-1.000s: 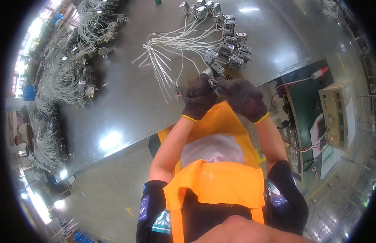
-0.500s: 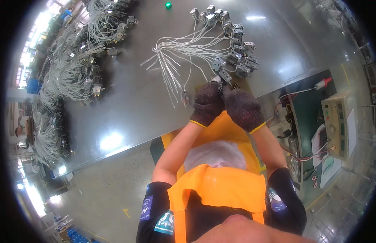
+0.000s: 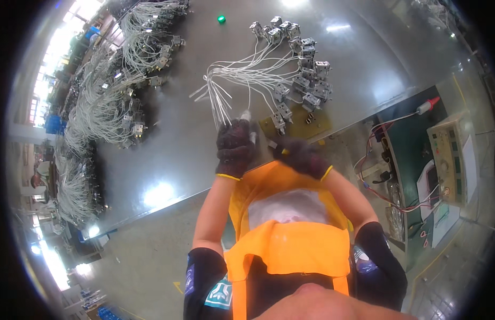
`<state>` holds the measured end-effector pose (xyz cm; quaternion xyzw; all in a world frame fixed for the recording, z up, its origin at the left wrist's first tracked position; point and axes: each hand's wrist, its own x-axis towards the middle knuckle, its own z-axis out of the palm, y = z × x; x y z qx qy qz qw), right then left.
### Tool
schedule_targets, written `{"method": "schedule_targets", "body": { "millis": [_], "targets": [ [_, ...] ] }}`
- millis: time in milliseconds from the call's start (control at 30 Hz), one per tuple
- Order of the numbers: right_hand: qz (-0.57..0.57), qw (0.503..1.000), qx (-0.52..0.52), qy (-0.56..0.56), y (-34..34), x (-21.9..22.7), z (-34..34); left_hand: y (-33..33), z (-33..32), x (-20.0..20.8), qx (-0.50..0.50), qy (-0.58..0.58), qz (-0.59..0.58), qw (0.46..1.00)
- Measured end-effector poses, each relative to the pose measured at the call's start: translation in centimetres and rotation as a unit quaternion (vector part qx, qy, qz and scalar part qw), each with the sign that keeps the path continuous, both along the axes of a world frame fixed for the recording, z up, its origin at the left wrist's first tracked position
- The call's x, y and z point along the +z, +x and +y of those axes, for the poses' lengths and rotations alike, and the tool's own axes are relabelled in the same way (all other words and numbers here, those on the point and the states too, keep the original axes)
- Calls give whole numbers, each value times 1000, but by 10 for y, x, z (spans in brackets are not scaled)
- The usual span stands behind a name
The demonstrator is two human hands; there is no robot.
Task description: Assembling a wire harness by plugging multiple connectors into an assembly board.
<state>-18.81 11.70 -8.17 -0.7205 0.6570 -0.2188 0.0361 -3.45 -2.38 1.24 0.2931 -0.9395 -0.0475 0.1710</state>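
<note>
My left hand (image 3: pixel 235 149), in a dark knitted glove, is closed over the near end of the white wires at the table's front edge; what its fingers hold is hidden. A pale fingertip or cap (image 3: pixel 246 114) sticks out at its top. My right hand (image 3: pixel 303 158), gloved alike, is curled around a small tool with a short grey tip, too blurred to name. Beyond the hands lies a bundle of white wires (image 3: pixel 242 68), fanning out to several small metal boxes (image 3: pixel 311 100). A box (image 3: pixel 279 124) rests next to an olive plate (image 3: pixel 325 127) bearing brass-coloured pins.
Large heaps of wired metal boxes (image 3: pixel 98 117) cover the table's left side. A green button-like piece (image 3: pixel 222 19) lies at the back. To the right stand a beige instrument (image 3: pixel 446 160) with cables, a red-tipped probe (image 3: pixel 429 105) and pink-handled scissors (image 3: pixel 424 238).
My hands have parted from the box at the olive plate. The left has moved left and nearer, covering where a lone box lay; the right has come nearer, with the small tool now showing.
</note>
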Motion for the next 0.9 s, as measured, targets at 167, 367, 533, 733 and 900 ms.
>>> {"method": "schedule_targets", "body": {
  "millis": [167,367,533,733,900],
  "targets": [
    [-476,876,-79,29,-26,69,-1,-34,42,-4,13,15,66,998],
    [-541,835,-100,15,-43,35,7,-36,53,-32,-60,92,227,968],
    [-408,903,-137,11,-71,69,-13,-38,40,-41,26,484,409,773],
    [-461,874,-123,95,-68,94,4,-49,44,-38,-3,502,326,801],
    [-521,790,-218,238,-61,140,20,-54,49,-24,-3,494,360,792]
  ]
}}
